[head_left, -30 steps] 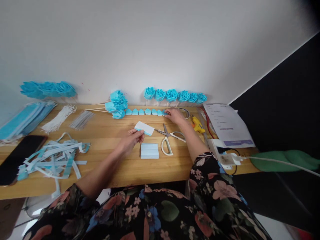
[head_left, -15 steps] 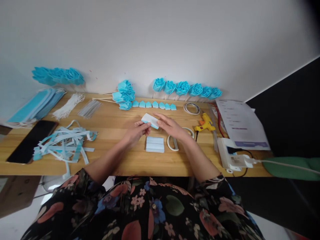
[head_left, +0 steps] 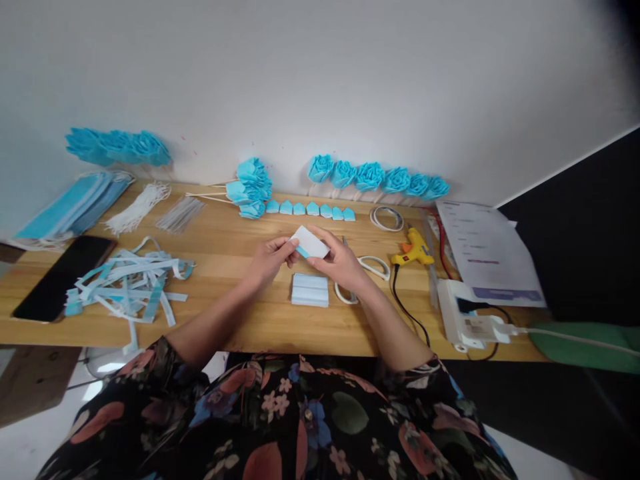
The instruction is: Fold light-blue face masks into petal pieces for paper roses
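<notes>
A small white-and-blue piece of face mask fabric (head_left: pixel 313 243) is held between my two hands above the table. My left hand (head_left: pixel 273 259) pinches its left corner with thumb and fingers. Its right side is gripped by my right hand (head_left: pixel 343 259), fingers along the far edge and thumb at the near one. Just below lies a stack of pale blue fabric pieces (head_left: pixel 310 291). White-handled scissors (head_left: pixel 376 268) rest partly under my right wrist. Beyond my hands runs a row of small folded blue petals (head_left: pixel 313 209).
Blue fabric roses (head_left: pixel 370 177) stand along the wall, others lie at centre back (head_left: pixel 250 190). Cut strips (head_left: pixel 130 283), a phone (head_left: pixel 63 279) and face masks (head_left: pixel 75 203) are left. A yellow glue gun (head_left: pixel 414 248), tape roll (head_left: pixel 387 219), power strip (head_left: pixel 453 317) and paper (head_left: pixel 487 250) sit right.
The fabric piece has turned and shifted slightly right in my hands. My right hand has moved around its right side, thumb now at the near edge.
</notes>
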`<state>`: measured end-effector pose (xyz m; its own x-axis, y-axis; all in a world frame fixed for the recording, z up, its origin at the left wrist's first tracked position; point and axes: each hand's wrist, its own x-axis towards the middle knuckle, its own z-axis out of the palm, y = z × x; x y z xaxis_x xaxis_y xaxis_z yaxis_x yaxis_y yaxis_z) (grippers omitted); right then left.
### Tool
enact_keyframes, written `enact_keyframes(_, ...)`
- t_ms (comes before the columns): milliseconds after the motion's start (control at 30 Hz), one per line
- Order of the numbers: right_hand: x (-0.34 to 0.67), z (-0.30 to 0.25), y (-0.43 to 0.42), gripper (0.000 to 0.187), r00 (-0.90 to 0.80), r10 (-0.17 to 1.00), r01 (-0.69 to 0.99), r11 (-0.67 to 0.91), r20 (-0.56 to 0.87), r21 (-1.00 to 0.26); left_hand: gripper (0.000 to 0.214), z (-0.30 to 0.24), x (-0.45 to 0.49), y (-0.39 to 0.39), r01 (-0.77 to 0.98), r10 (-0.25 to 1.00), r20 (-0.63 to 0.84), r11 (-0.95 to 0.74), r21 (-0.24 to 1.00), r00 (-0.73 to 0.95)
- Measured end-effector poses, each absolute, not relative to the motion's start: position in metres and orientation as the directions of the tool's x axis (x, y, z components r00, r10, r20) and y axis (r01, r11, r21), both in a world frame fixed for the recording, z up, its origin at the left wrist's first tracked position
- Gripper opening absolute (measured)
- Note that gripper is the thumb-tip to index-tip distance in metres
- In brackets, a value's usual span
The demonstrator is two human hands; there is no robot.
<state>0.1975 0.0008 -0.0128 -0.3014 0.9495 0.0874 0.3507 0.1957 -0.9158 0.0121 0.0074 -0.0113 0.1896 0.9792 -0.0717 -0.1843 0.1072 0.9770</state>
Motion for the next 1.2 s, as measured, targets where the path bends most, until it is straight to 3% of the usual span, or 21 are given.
enact_keyframes(167,0.198,-0.010,-0.003,0.065,-0.275,0.955,0.341,0.204,0.110,-0.918,0.038,-0.013,0.012,0.007,-0.233,0.983,-0.063,0.103,0.967,0.172)
enact_keyframes(333,0.196,-0.008,-0.005,0.064,-0.233,0.965,0.311,0.194,0.123,-0.930,0.040,-0.016,0.017,0.006,-0.343,0.944,-0.148,0.249,0.906,0.295)
enact_keyframes(700,0.196,-0.012,-0.004,0.064,-0.231,0.969,0.328,0.166,0.091,-0.930,0.031,-0.026,0.015,0.008,-0.248,0.953,-0.144,0.212,0.945,0.266)
enact_keyframes(900,0.196,-0.010,-0.004,0.059,-0.214,0.968,0.383,0.203,0.127,-0.901,0.028,-0.021,0.017,0.009,-0.348,0.942,-0.183,0.278,0.896,0.281)
enact_keyframes(1033,0.202,-0.009,0.000,0.053,-0.182,0.938,0.424,0.346,0.295,-0.837,0.026,-0.016,0.014,0.012,-0.446,0.942,-0.214,0.313,0.839,0.259)
enact_keyframes(1200,0.210,-0.006,0.004,0.064,-0.345,0.727,0.546,0.670,0.594,-0.503,0.024,-0.013,0.012,0.013,-0.475,0.930,-0.246,0.353,0.806,0.272)
